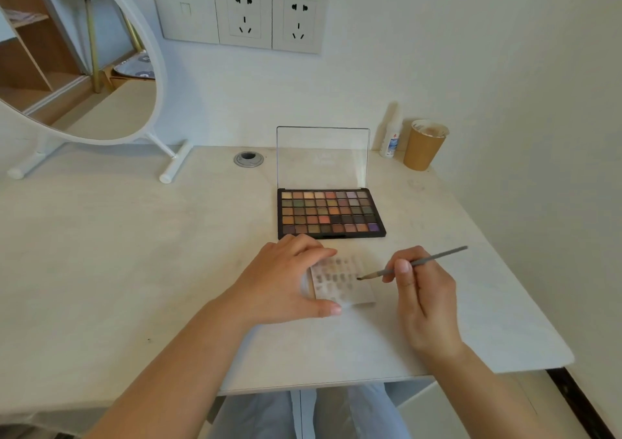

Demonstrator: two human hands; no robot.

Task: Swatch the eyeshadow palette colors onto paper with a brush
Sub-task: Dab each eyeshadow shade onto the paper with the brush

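An eyeshadow palette (331, 212) lies open on the desk with its clear lid standing upright, showing rows of brown, orange, green and purple pans. Just in front of it sits a small paper pad (346, 282) with several rows of faint swatches. My left hand (286, 283) holds the pad's left edge between curled fingers above and the thumb below. My right hand (420, 290) pinches a thin grey brush (414, 263), its dark tip touching the pad's right part.
A round white mirror (84, 54) on a stand fills the back left. A metal cable grommet (248, 159) sits behind the palette. A small white bottle (391, 140) and a brown paper cup (424, 145) stand at the back right. The desk's right edge (525, 287) is near the wall.
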